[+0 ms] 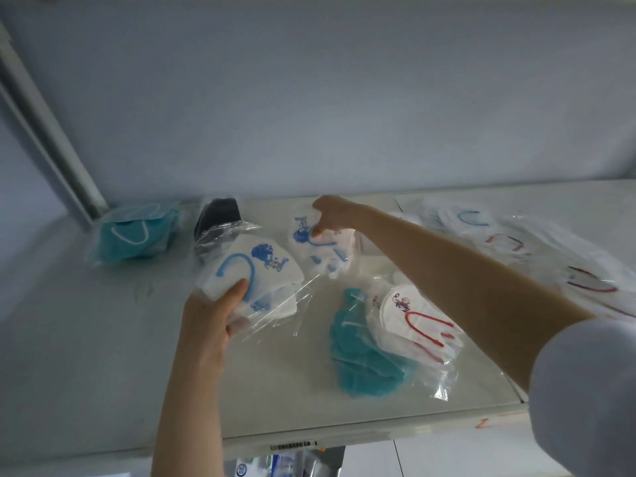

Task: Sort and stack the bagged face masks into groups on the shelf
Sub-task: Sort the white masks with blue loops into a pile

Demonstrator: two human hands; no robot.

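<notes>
1. Where the shelf (103, 373) ends at its front edge, a barcode label (292, 445) and a red scrawl (481, 423) toward the right corner are too small and smeared to read. No brand name shows anywhere.
2. Your left hand (210, 325) grips a blue-loop bagged mask (254, 277) from beneath, thumb curled over its top, holding it above the shelf left of centre. The slack plastic hangs loose — it could snag neighbouring bags or slide out of your hold.
3. Near the front edge, right of centre, a teal bagged mask (361, 359) lies partly under a red-loop bagged mask (413, 321). The two kinds overlap, so lifting one may drag the other.
4. Farther back, at mid-shelf, your right hand (332, 215) has its fingertips curled down, pinching a second blue-print bag (316, 249). Its cartoon print shows no legible words.
5. Along the back edge sit a teal stack (137, 235) in the left corner, black masks (220, 215) beside it, and a loose mixed pile (516, 242) toward the right — that one may slump.
</notes>
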